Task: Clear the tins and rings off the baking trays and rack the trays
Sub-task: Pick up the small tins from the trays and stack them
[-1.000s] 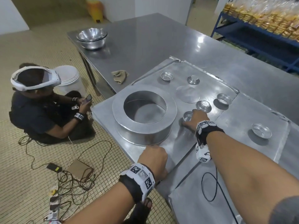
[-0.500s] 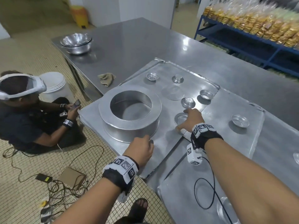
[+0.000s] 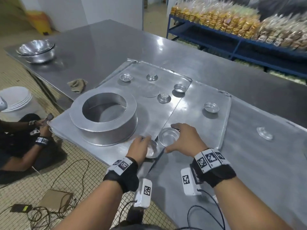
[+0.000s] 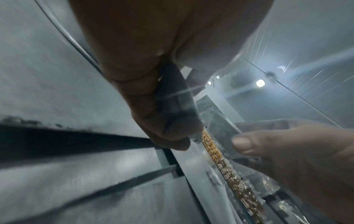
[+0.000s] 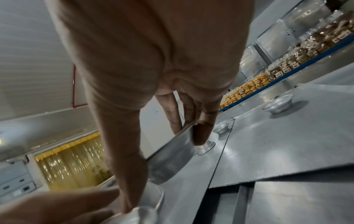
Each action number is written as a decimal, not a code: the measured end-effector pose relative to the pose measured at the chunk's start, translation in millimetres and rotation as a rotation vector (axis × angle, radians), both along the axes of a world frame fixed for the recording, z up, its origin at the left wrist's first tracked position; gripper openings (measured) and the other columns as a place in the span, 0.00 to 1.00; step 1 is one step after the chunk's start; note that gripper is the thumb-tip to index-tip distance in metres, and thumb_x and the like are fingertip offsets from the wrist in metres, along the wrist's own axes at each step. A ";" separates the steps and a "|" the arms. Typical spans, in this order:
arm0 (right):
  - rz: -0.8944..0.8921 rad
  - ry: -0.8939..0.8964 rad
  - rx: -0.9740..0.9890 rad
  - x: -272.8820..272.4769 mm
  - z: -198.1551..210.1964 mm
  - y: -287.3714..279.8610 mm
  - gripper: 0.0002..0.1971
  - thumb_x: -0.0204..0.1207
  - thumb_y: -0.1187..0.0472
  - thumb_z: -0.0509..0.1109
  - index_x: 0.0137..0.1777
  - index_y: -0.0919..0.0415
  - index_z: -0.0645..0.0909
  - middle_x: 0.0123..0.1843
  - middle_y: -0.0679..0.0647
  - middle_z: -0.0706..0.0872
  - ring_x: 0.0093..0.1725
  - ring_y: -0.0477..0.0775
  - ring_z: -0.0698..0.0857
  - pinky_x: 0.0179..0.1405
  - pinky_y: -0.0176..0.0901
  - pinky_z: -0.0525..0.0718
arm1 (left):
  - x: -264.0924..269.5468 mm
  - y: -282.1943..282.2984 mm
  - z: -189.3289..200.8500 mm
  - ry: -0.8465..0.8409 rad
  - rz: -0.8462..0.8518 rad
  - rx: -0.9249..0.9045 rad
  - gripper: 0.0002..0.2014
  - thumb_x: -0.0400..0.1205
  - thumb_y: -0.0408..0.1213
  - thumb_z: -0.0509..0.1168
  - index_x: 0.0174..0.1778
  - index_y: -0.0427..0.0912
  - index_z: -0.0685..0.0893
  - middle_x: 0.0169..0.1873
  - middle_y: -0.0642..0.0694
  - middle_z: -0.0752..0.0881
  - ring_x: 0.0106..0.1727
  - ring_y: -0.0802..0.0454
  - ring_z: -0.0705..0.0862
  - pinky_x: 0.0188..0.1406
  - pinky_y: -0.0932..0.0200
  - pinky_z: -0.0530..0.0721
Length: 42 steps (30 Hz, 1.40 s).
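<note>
Two overlapping metal baking trays lie on the steel table. My left hand grips a small round tin at the near edge of the left tray. My right hand holds a second small tin by its rim between thumb and fingers, just right of the first; in the right wrist view this tin hangs tilted above the tray. A large metal ring stands on the left tray. Several more small tins lie scattered, one behind my hands and one on the right tray.
A stack of steel bowls and a crumpled cloth sit on the table at far left. A person sits on the floor left of the table beside cables and a white bucket. Blue shelves of bagged goods stand behind.
My right hand has lifted a small tin off the left tray and drawn it back toward my left hand. The left hand has shifted right along the near edge and now shows a tin.
</note>
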State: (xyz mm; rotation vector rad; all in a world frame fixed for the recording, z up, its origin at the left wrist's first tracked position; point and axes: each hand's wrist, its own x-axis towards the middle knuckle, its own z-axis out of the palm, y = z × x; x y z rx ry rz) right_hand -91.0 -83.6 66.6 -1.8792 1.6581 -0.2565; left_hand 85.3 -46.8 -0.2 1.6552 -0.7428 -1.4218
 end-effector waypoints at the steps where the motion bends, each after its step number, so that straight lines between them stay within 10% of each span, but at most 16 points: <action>1: -0.004 -0.013 -0.001 -2.8 1.7 8.8 0.50 0.50 0.53 0.91 0.76 0.58 0.75 0.69 0.52 0.81 0.68 0.52 0.79 0.61 0.37 0.77 | -6.8 -0.2 -0.7 0.028 -0.015 0.015 0.22 0.71 0.59 0.70 0.47 0.43 0.84 0.50 0.34 0.87 0.49 0.28 0.88 0.36 0.37 0.89; 4: -0.010 -0.017 0.003 -10.4 2.0 30.8 0.49 0.49 0.52 0.91 0.74 0.56 0.76 0.68 0.50 0.82 0.67 0.51 0.80 0.65 0.42 0.80 | -26.3 2.7 -0.6 0.104 -0.074 0.039 0.28 0.71 0.62 0.73 0.51 0.39 0.84 0.52 0.35 0.86 0.50 0.31 0.88 0.32 0.44 0.88; 9: -0.007 -0.024 0.019 -26.7 -3.4 50.7 0.51 0.50 0.50 0.91 0.76 0.54 0.75 0.71 0.48 0.79 0.71 0.49 0.77 0.67 0.38 0.76 | -52.2 9.0 1.1 0.116 -0.241 -0.017 0.07 0.77 0.35 0.70 0.48 0.40 0.82 0.45 0.38 0.86 0.41 0.43 0.86 0.31 0.50 0.86; 27: -0.213 -0.186 0.060 -78.5 -30.1 78.8 0.55 0.38 0.41 0.88 0.74 0.48 0.79 0.67 0.43 0.85 0.65 0.41 0.83 0.67 0.44 0.83 | -108.1 14.9 19.6 0.115 -0.491 -0.017 0.23 0.59 0.30 0.61 0.52 0.32 0.80 0.36 0.39 0.82 0.34 0.46 0.81 0.22 0.62 0.78; 31: -0.214 -0.277 0.071 -97.1 -20.3 83.0 0.39 0.53 0.43 0.87 0.67 0.50 0.83 0.57 0.43 0.91 0.56 0.38 0.88 0.61 0.44 0.87 | -122.8 10.2 21.0 0.133 -0.534 -0.039 0.15 0.75 0.18 0.59 0.55 0.31 0.81 0.37 0.38 0.83 0.34 0.48 0.82 0.23 0.61 0.84; 36: -0.381 -0.273 0.064 -138.1 -22.7 83.2 0.33 0.68 0.35 0.77 0.71 0.49 0.81 0.67 0.43 0.85 0.65 0.42 0.84 0.69 0.42 0.80 | -150.0 -0.6 21.8 0.202 -0.573 -0.015 0.16 0.78 0.15 0.55 0.60 0.26 0.77 0.48 0.27 0.84 0.37 0.34 0.87 0.28 0.47 0.90; 42: -0.690 0.165 0.008 -216.8 -38.3 72.8 0.25 0.74 0.52 0.76 0.70 0.62 0.81 0.67 0.58 0.86 0.67 0.58 0.84 0.69 0.47 0.79 | -187.5 -8.9 28.0 0.210 -0.654 -0.001 0.16 0.79 0.15 0.54 0.60 0.29 0.77 0.56 0.20 0.80 0.40 0.24 0.87 0.26 0.51 0.88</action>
